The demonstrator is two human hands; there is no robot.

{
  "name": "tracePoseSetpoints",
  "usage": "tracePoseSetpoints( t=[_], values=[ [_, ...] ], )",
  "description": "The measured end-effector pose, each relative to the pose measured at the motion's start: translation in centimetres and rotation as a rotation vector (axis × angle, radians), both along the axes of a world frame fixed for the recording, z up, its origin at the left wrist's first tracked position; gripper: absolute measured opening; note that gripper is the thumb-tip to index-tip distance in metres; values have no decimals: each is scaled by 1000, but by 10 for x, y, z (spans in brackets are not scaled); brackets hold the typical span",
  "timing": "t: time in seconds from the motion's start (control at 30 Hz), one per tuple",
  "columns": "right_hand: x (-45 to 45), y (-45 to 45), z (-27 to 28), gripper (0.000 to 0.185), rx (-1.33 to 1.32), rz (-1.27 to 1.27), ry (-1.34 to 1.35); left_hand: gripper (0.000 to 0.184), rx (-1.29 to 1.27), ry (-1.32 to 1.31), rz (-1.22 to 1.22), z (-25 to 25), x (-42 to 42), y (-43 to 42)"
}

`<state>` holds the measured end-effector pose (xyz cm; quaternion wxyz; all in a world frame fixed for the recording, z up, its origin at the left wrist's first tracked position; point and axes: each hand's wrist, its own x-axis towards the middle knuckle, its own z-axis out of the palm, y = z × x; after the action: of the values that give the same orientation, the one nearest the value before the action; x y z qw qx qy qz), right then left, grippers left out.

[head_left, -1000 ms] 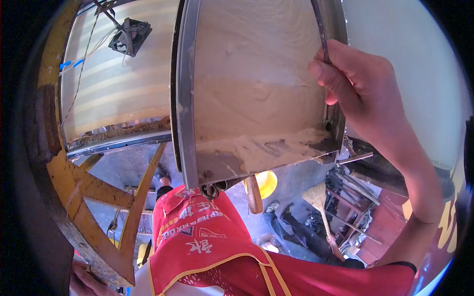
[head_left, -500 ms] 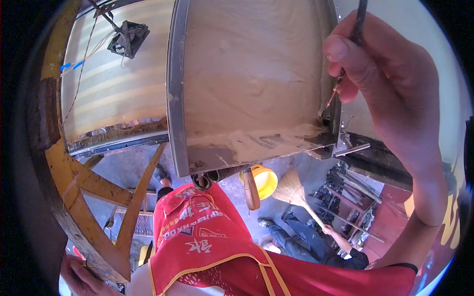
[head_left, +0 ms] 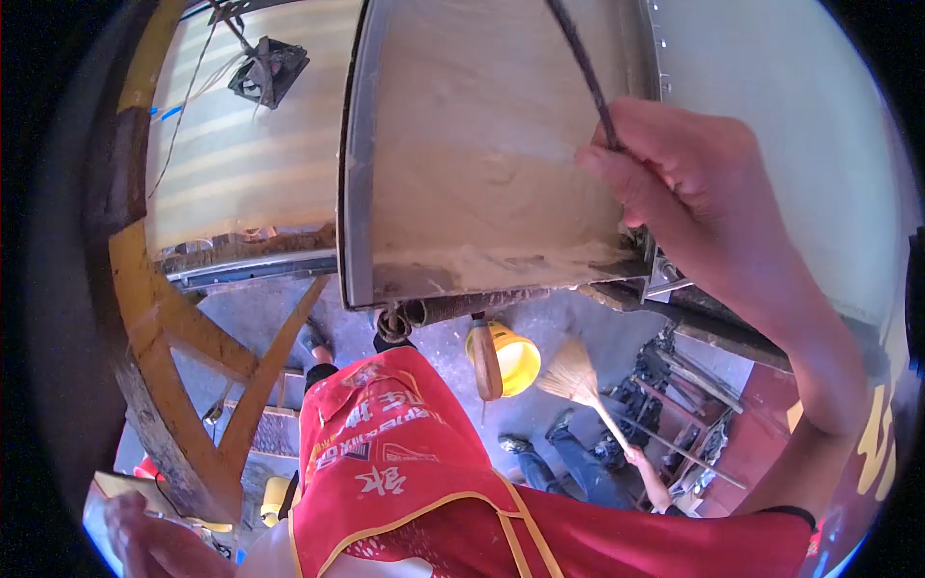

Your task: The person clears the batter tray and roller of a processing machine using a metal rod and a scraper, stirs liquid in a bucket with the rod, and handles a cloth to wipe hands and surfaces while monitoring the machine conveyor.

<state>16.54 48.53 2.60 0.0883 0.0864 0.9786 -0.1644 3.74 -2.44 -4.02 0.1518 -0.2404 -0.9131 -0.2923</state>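
Observation:
My right hand [head_left: 684, 183] is closed around a thin dark stick [head_left: 578, 60], which slants up and left from the fist. The fist hides the stick's lower end. Below and left of this hand lies a metal-framed tray [head_left: 358, 183] holding a smooth beige, creamy layer [head_left: 482, 164]; its near edge is smeared and partly bare. At the lower left, my left hand [head_left: 159, 541] is blurred beside a pale flat board [head_left: 135, 489]. Whether it grips anything is unclear.
A yellow frame [head_left: 183, 328] stands at left, near a small dark fan-like box [head_left: 270, 72]. Under the tray hang a wooden-handled tool [head_left: 487, 361] and a yellow bucket [head_left: 520, 364]. Another person's hand [head_left: 636, 457] holds a straw broom [head_left: 570, 374]. Scrap bars [head_left: 694, 385] lie at right.
My right hand has moved left and slightly down, and the stick now tilts the other way. The view has shifted a little. My left hand has moved slightly, with the pale board now visible.

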Motion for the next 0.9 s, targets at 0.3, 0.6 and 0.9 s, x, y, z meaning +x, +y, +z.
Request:
tracePoseSetpoints(
  t=[0.3,0.6,0.9],
  values=[
    [16,2,-14,26,-26,-65,1,35,208,-863,-1158,-16,53,187],
    [18,2,2,20,-46,-104,38,63,125,-1326,-1205,-81,107,242],
    [18,-3,23,24,-109,-200,35,40,286,-1428,-973,-87,115,235]
  ],
)
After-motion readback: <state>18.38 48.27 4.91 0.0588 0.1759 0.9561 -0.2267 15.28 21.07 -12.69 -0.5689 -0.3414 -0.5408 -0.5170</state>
